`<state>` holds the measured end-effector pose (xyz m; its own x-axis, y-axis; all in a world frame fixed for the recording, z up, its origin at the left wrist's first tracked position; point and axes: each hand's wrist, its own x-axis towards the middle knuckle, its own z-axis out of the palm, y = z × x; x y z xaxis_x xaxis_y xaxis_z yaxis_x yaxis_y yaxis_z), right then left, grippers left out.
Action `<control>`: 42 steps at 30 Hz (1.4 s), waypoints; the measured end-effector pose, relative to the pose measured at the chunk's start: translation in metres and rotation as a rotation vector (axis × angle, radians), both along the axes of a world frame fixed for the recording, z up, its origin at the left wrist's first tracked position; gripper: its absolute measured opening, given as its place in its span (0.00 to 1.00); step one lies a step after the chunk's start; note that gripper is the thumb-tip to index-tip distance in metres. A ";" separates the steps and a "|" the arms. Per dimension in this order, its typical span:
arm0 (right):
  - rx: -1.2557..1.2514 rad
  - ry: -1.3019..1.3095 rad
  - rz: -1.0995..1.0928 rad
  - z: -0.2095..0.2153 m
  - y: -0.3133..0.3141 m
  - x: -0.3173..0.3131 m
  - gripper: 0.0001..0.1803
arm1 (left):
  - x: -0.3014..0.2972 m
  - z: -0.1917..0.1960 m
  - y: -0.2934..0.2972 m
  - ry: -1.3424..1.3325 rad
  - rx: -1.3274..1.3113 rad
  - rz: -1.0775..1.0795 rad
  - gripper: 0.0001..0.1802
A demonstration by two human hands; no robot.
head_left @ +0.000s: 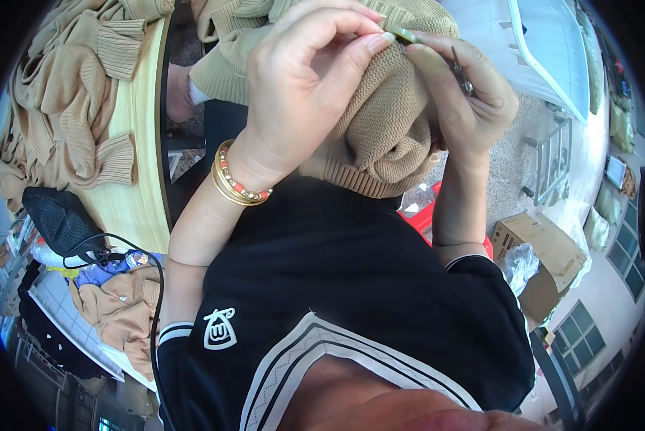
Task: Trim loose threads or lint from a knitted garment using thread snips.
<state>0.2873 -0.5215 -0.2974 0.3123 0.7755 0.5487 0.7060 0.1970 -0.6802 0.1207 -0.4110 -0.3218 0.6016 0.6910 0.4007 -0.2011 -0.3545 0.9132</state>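
Near the top middle, my left hand [297,82], with bracelets [232,179] at its wrist, has thumb and forefinger pinched at the upper part of a tan knit sweater [390,115]. My right hand [473,93] is closed beside it. Between its thumb and forefinger is a small, slim green piece [401,33], whose kind I cannot make out; its tip meets my left fingertips. A thin dark metal tool [462,72] shows against the right fingers, its far end hidden. The bunched sweater lies over my lap, its ribbed hem [358,176] toward me.
Tan sweaters [71,93] are heaped on a pale wooden table [139,144] at left. A black bag [60,223] with a cable hangs near its corner. A white plastic bin [552,57], a cardboard box [545,251] and a red stool [423,219] stand at right.
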 end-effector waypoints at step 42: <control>-0.227 -0.418 -0.081 0.045 -0.023 -0.015 0.23 | 0.010 -0.015 0.001 -0.058 0.084 -0.018 0.05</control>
